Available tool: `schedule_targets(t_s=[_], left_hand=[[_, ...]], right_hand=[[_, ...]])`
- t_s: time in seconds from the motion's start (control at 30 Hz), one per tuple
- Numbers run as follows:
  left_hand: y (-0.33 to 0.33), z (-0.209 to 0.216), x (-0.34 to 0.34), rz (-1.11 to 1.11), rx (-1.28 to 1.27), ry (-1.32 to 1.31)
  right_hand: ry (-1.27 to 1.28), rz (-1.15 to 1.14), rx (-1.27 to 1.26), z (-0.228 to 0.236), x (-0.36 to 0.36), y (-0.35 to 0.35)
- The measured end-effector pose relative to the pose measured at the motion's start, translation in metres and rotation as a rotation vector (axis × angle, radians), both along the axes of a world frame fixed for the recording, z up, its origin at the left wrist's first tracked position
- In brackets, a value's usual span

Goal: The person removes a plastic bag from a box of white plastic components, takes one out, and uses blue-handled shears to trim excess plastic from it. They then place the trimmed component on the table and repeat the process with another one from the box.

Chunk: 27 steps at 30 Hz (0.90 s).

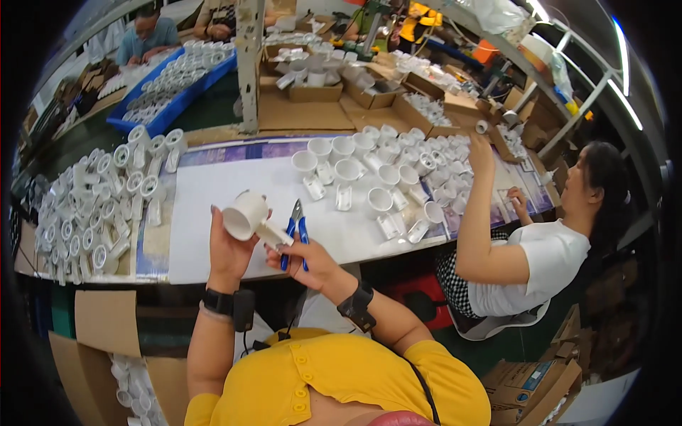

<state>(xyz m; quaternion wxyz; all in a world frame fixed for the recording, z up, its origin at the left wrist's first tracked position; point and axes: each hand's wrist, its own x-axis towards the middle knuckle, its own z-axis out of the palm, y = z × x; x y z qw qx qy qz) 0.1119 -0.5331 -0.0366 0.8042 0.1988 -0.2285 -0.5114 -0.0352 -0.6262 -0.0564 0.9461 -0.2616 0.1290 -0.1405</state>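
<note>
My left hand (231, 245) is wrapped round a white plastic cup-shaped part (244, 215), whose open mouth tilts toward me. A flat white arm sticks out of the part to the right. In my right hand (312, 263) sits a pair of blue-handled nippers (295, 234), jaws pointing up and away; its fingers also touch the end of the part's arm. Beyond my hands, many like white parts (347, 170) stand at the middle and right of the table. Another crowded group of them (99, 206) stands on the left.
A white sheet (206, 184) covers the table (158, 248) before me. On the right, a co-worker in a white shirt (543, 263) sits with one arm over the table. Behind are cardboard boxes (312, 94), a post (249, 64) and a blue tray (117, 122). An open carton (106, 319) stands lower left.
</note>
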Motion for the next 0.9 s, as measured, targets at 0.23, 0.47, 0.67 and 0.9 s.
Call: schedule_targets(t_s=[0.23,0.47,0.67,0.9], left_hand=[[0.014,-0.003,-0.002,0.258,0.198,-0.009],[0.009,0.011,0.006,0.374,0.313,-0.112],[0.012,0.015,-0.004,0.459,0.396,-0.291],[0.012,0.024,-0.016,0.407,0.235,-0.148]], right_hand=[[0.141,-0.072,-0.181,-0.002,-0.004,0.003],[0.091,-0.13,-0.472,0.004,0.005,-0.013],[0.182,-0.096,-0.36,0.004,0.012,-0.005],[0.071,0.009,-0.169,0.006,0.012,0.012]])
